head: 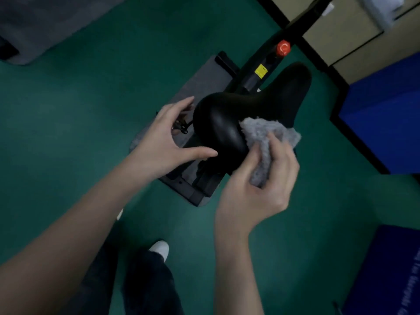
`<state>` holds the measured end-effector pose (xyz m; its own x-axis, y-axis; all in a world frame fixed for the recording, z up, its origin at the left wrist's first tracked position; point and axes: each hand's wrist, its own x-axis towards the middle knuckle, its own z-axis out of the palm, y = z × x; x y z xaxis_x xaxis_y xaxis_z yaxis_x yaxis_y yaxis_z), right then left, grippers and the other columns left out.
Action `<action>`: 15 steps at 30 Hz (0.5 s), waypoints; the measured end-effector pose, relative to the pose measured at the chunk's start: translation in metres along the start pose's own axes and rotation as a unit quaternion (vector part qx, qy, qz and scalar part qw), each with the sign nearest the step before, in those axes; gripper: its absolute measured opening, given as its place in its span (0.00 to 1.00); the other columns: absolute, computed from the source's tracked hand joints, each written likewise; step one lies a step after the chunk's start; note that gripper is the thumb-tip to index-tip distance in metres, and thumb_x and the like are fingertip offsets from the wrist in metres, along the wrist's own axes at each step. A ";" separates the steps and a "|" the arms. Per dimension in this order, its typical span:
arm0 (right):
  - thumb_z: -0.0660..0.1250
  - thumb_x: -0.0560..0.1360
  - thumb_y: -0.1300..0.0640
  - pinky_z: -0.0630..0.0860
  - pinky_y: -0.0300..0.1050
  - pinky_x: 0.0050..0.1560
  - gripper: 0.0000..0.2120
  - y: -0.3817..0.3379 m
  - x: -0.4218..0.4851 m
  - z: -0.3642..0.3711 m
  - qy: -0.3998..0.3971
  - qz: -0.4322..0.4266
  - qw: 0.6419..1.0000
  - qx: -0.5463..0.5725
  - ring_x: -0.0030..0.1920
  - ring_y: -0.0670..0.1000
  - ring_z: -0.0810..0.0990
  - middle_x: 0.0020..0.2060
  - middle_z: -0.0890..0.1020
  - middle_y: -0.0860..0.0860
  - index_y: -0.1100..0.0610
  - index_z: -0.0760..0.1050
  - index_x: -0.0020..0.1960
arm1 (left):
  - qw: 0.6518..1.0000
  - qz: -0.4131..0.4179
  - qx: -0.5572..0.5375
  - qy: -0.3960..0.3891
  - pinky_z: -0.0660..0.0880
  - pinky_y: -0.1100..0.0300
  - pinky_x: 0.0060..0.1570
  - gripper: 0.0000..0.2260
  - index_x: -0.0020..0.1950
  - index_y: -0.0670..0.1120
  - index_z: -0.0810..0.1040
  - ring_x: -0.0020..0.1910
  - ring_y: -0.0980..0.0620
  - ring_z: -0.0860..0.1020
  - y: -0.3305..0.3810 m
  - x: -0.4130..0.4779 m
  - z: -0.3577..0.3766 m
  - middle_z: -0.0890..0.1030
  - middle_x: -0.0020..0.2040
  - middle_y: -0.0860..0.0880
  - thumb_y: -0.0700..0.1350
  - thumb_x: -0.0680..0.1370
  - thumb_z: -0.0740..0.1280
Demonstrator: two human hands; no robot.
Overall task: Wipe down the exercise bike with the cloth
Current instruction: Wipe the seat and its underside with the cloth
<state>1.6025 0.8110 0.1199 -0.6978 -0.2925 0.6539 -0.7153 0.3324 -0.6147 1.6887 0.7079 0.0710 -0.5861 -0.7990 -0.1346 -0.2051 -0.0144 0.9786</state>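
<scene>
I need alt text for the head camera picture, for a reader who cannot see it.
A person's right hand presses a grey cloth against the side of a black exercise bike saddle, while the left hand steadies its rear edge. Green floor lies below.

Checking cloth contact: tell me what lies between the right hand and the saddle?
In the head view, the grey cloth, gripped by the right hand, lies against the saddle.

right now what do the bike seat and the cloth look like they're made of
Seat: smooth black vinyl or synthetic leather, judging by the soft sheen along its curved side; it could be moulded rubber. Cloth: grey, fluffy, looped pile with a matte look, likely microfibre or terry, bunched in the right hand.
</scene>
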 end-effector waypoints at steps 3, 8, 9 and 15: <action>0.67 0.75 0.68 0.76 0.53 0.58 0.08 0.002 -0.007 0.003 0.029 0.016 0.999 -0.017 0.56 0.55 0.78 0.52 0.80 0.61 0.66 0.79 0.54 | 0.999 0.015 0.026 -0.033 0.68 0.51 0.68 0.48 0.71 0.58 0.65 0.67 0.62 0.68 0.010 0.008 -0.008 0.69 0.66 0.56 0.70 0.55 0.75; 0.65 0.77 0.65 0.73 0.42 0.63 0.09 0.009 -0.006 -0.001 0.159 0.164 0.973 -0.021 0.60 0.54 0.77 0.56 0.79 0.61 0.65 0.77 0.57 | 0.997 0.027 0.032 -0.065 0.71 0.51 0.65 0.43 0.68 0.58 0.67 0.63 0.62 0.72 0.017 0.014 -0.013 0.71 0.64 0.55 0.62 0.54 0.75; 0.64 0.77 0.64 0.73 0.43 0.63 0.10 0.010 -0.004 -0.001 0.198 0.208 0.958 -0.002 0.61 0.53 0.77 0.56 0.79 0.60 0.64 0.77 0.57 | 0.997 0.027 0.032 -0.068 0.71 0.52 0.65 0.42 0.67 0.59 0.67 0.62 0.61 0.72 0.017 0.015 -0.014 0.71 0.64 0.55 0.62 0.54 0.75; 0.64 0.79 0.59 0.78 0.49 0.60 0.10 0.039 0.014 -0.005 0.301 0.456 0.819 0.176 0.57 0.50 0.81 0.56 0.82 0.55 0.60 0.77 0.59 | 0.993 0.045 0.048 -0.096 0.74 0.54 0.60 0.36 0.59 0.74 0.66 0.60 0.62 0.74 0.015 0.022 -0.021 0.71 0.65 0.55 0.64 0.54 0.76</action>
<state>1.5653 0.8241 0.1071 -0.8792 0.4625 -0.1145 0.0529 -0.1441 -0.9882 1.6890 0.6779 0.0858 -0.7417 -0.6655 -0.0833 -0.2138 0.1169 0.9698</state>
